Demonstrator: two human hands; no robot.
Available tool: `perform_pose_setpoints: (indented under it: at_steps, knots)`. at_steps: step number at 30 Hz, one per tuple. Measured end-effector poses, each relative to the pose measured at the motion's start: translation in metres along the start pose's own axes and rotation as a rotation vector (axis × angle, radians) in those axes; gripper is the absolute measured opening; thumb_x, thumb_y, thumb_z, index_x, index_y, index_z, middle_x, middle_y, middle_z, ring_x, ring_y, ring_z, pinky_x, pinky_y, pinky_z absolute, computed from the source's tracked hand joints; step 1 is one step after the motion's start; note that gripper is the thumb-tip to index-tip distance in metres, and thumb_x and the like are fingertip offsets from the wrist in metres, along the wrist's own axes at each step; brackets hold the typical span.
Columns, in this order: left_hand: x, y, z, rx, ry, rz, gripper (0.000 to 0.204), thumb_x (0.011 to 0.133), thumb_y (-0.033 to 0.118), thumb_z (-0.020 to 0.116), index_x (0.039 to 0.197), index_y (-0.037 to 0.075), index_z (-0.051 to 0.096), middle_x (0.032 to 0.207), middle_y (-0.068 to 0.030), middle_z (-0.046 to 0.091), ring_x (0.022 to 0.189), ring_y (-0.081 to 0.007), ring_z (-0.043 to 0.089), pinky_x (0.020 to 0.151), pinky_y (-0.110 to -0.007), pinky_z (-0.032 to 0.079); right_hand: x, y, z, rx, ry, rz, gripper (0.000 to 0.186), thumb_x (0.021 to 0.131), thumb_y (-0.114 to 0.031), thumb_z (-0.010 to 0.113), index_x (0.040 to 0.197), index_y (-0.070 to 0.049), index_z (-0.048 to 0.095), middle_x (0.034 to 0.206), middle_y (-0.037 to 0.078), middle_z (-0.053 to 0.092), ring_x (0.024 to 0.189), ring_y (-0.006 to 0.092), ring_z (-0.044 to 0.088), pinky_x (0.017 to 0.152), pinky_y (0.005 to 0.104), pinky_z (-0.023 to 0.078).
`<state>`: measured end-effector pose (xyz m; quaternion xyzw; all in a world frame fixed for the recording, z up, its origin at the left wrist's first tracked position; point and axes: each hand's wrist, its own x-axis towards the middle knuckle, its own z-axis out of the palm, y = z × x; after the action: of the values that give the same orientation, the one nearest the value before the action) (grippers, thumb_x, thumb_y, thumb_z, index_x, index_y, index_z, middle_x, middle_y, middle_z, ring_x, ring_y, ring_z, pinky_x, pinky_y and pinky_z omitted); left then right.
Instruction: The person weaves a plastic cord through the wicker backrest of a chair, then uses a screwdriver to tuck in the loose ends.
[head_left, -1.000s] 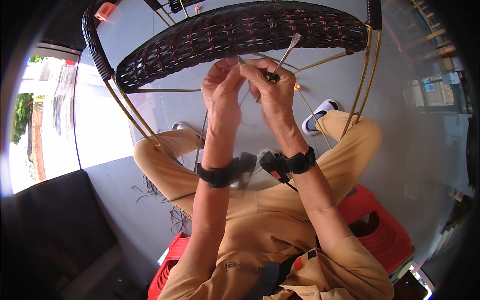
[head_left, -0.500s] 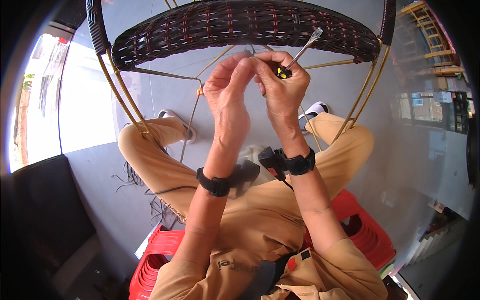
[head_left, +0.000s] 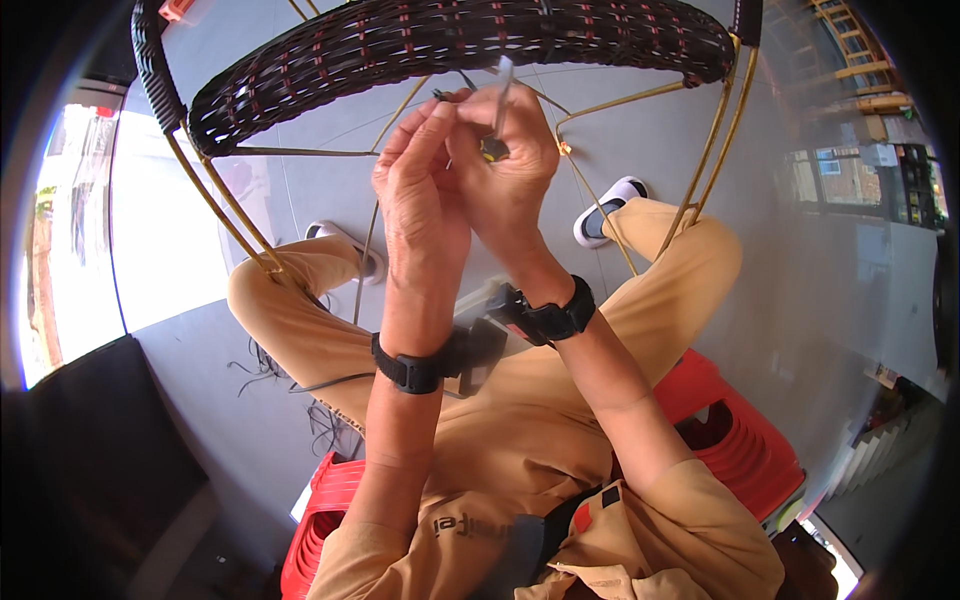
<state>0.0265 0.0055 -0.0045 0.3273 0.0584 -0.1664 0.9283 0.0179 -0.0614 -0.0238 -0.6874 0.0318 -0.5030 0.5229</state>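
Note:
My left hand (head_left: 420, 175) and my right hand (head_left: 503, 165) are together below a curved woven band of dark brown and red strips (head_left: 460, 35) on a gold metal frame (head_left: 718, 140). My left fingers are closed around a small dark strip end (head_left: 441, 96). My right hand grips a screwdriver (head_left: 495, 148) with a black and yellow handle, its blurred metal shaft pointing up, and its fingertips press beside my left thumb. A narrow dark strip hangs from the band just above my fingers.
My legs (head_left: 660, 290) are spread inside the frame's bars. Red plastic stools (head_left: 735, 440) are at my sides. Loose strips (head_left: 270, 365) lie on the grey floor (head_left: 200, 380) at left. A bright glass opening (head_left: 80, 210) is at far left, wooden ladder-like racks (head_left: 850, 45) at far right.
Both hands have shifted left and slightly up in the picture. The screwdriver shaft now stands more upright, and a short dark strip end shows above my left fingertips.

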Motion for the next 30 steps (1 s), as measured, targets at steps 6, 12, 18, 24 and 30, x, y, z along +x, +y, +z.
perform_pose_setpoints:
  at_steps: [6,12,18,24,30]
  knots:
    - [0.008,0.003,-0.007,0.034,-0.006,0.048,0.009,0.086,0.009,0.058,0.092,0.002,0.059,0.096,-0.0116,0.064,0.085,-0.0164,0.060,0.080,-0.027,0.049,-0.001,-0.004,-0.009,-0.054,-0.062,-0.028,0.020,0.068,0.007,0.064,0.086,-0.002,0.062,0.088,0.010,0.050,0.069,0.0205,0.056,0.058,0.0282,0.047]
    - [0.010,0.015,-0.005,0.428,0.032,0.317,0.006,0.087,0.014,0.058,0.090,0.009,0.060,0.086,-0.0050,0.066,0.078,-0.0046,0.053,0.068,-0.021,0.041,0.003,-0.011,-0.049,-0.191,-0.206,0.206,0.024,0.079,-0.014,0.061,0.098,0.000,0.059,0.082,0.013,0.051,0.068,0.0257,0.054,0.059,0.0340,0.044]
    - [0.016,0.013,-0.007,0.508,-0.097,0.332,0.010,0.086,0.011,0.060,0.095,0.008,0.061,0.083,-0.0083,0.066,0.056,-0.0041,0.050,0.054,-0.017,0.040,0.008,-0.021,-0.065,-0.193,-0.382,0.341,0.022,0.086,-0.010,0.049,0.105,-0.004,0.059,0.064,0.013,0.057,0.059,0.0297,0.057,0.053,0.0361,0.044]
    - [0.015,0.013,-0.008,0.502,-0.091,0.301,0.010,0.087,0.010,0.059,0.095,0.005,0.060,0.081,-0.0101,0.065,0.058,-0.0096,0.055,0.057,-0.020,0.047,0.001,-0.013,-0.058,-0.272,-0.345,0.278,0.022,0.082,-0.009,0.053,0.103,-0.008,0.060,0.065,0.012,0.059,0.059,0.0290,0.058,0.049,0.0378,0.045]
    - [0.012,0.008,-0.005,0.483,-0.075,0.311,0.012,0.086,0.009,0.059,0.096,0.003,0.060,0.080,-0.0091,0.064,0.060,-0.0100,0.056,0.059,-0.019,0.047,0.006,-0.011,-0.057,-0.357,-0.339,0.204,0.018,0.082,-0.009,0.055,0.099,-0.008,0.060,0.066,0.011,0.060,0.059,0.0278,0.059,0.049,0.0360,0.047]
